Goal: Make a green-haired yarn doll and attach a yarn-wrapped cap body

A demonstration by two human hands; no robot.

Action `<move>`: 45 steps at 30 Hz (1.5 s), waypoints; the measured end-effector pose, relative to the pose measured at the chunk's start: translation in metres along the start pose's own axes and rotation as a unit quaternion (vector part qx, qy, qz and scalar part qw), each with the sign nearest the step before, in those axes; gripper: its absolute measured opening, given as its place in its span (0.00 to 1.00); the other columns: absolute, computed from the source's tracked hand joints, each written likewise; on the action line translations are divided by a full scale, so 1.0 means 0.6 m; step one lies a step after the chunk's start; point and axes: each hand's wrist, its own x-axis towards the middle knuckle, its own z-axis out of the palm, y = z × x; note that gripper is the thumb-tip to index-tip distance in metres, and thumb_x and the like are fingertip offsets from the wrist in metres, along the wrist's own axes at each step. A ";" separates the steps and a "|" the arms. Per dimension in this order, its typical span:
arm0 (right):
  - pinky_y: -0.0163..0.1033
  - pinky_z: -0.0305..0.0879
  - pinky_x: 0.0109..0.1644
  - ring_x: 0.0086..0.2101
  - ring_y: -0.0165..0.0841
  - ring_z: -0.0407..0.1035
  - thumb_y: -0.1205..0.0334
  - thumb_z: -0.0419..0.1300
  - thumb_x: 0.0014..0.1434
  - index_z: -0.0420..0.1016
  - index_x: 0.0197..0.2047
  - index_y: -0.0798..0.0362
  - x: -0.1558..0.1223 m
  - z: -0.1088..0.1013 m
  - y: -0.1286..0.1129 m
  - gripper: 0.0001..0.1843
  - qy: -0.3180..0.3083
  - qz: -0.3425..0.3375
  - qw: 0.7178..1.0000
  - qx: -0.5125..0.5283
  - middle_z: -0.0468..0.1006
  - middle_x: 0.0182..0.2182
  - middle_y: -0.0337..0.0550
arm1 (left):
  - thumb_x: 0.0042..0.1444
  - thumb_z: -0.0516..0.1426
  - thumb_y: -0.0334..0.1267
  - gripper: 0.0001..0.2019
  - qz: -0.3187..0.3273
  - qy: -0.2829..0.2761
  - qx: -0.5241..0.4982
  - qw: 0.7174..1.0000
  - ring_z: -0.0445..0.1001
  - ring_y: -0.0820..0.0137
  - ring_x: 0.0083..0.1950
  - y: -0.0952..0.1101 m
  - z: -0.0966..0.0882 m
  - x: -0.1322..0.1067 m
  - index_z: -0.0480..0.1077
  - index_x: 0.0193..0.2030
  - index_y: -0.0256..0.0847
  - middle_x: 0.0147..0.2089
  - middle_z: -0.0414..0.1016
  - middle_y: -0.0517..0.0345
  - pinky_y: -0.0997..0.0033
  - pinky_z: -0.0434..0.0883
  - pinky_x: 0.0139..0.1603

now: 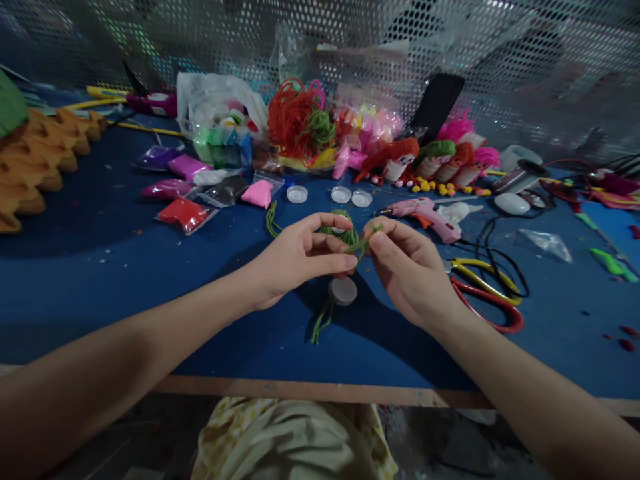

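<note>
Green yarn (351,238) stretches between my two hands above the blue table. My left hand (313,250) pinches it between thumb and fingers. At its other end, my right hand (400,260) pinches the yarn between thumb and forefinger. Behind my left fingers, more green strands hang over a small round piece, mostly hidden. Just below the hands a grey round cap (343,291) lies on the table, with loose green strands (323,323) beside it. Another green yarn bundle (271,221) rests left of my left hand.
Yellow-and-red scissors (487,287) and a pink glue gun (430,217) lie right of my right hand. White caps (297,194), clay packets (184,213), a red yarn heap (293,120) and yarn-haired dolls (397,163) stand farther back. An egg tray (45,160) is at left.
</note>
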 end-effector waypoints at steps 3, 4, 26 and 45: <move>0.33 0.69 0.42 0.34 0.26 0.66 0.47 0.75 0.52 0.79 0.35 0.45 0.004 -0.003 0.003 0.15 0.032 -0.015 0.999 0.007 0.74 0.35 0.35 | 0.50 0.70 0.31 0.21 -0.001 0.023 -0.029 0.999 0.80 0.74 0.32 0.003 0.004 0.002 0.69 0.49 0.40 0.30 0.78 0.66 0.74 0.76 0.39; 0.33 0.69 0.40 0.34 0.26 0.66 0.47 0.75 0.52 0.78 0.35 0.45 0.005 -0.004 0.003 0.15 0.037 -0.017 0.999 0.008 0.74 0.35 0.35 | 0.50 0.70 0.30 0.21 0.002 0.029 -0.037 0.999 0.80 0.75 0.32 0.004 0.004 0.003 0.69 0.48 0.39 0.30 0.78 0.66 0.74 0.76 0.39; 0.35 0.75 0.43 0.34 0.27 0.76 0.59 0.69 0.62 0.83 0.41 0.45 0.003 -0.021 0.015 0.03 -0.005 -0.086 0.994 -0.072 0.82 0.34 0.35 | 0.55 0.70 0.47 0.13 -0.011 0.042 -0.057 0.997 0.81 0.68 0.47 -0.011 -0.003 0.002 0.84 0.40 0.39 0.40 0.86 0.53 0.71 0.75 0.49; 0.31 0.73 0.42 0.34 0.24 0.76 0.61 0.68 0.63 0.82 0.40 0.45 -0.009 -0.011 0.010 0.02 -0.085 -0.019 0.996 -0.001 0.82 0.33 0.35 | 0.58 0.69 0.44 0.10 0.038 0.019 -0.136 0.990 0.76 0.75 0.37 -0.009 0.003 0.000 0.81 0.36 0.39 0.35 0.80 0.61 0.75 0.74 0.43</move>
